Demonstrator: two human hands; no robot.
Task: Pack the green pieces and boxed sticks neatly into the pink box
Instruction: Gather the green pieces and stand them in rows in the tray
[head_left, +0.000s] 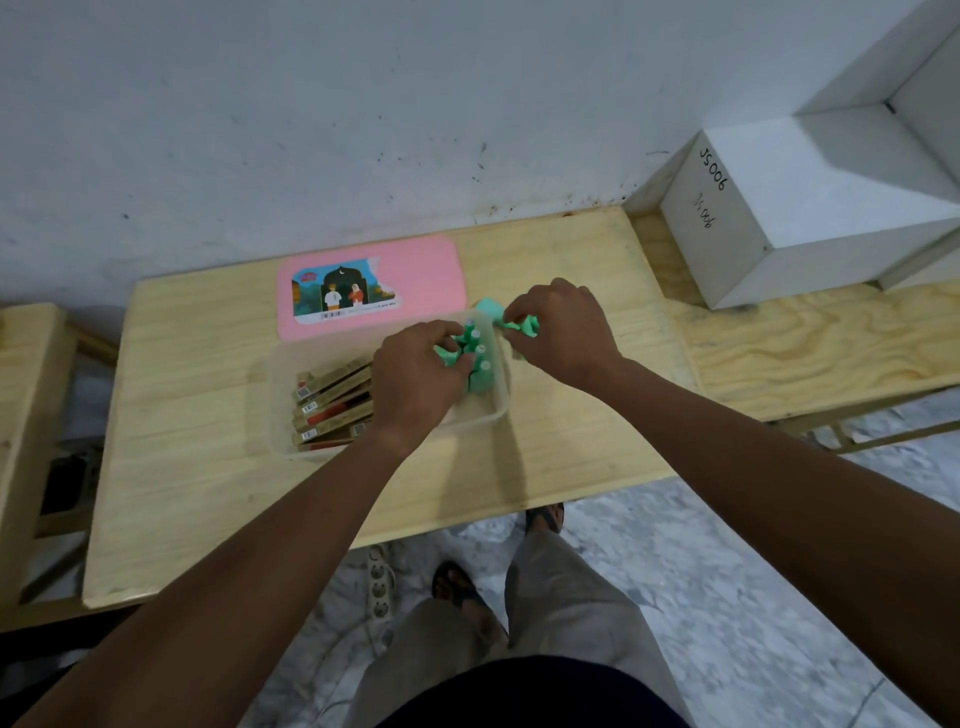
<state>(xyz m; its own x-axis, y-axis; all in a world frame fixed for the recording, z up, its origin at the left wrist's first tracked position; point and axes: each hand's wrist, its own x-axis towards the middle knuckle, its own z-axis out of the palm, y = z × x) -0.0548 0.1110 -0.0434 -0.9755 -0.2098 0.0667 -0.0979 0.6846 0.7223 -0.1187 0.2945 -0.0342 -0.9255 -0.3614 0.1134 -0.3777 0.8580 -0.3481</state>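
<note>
A clear plastic box stands on the wooden table, its pink lid lying flat behind it. Several brown and red boxed sticks are stacked in the box's left half. Green pieces stand packed in its right end. My left hand reaches into the box, fingers closed on a green piece among them. My right hand hovers over the box's right rim, pinching another green piece. One more green piece lies just behind the box.
The light wooden table stands against a white wall. A white cube marked in pen rests on a wooden bench to the right. A power strip lies on the floor by my feet.
</note>
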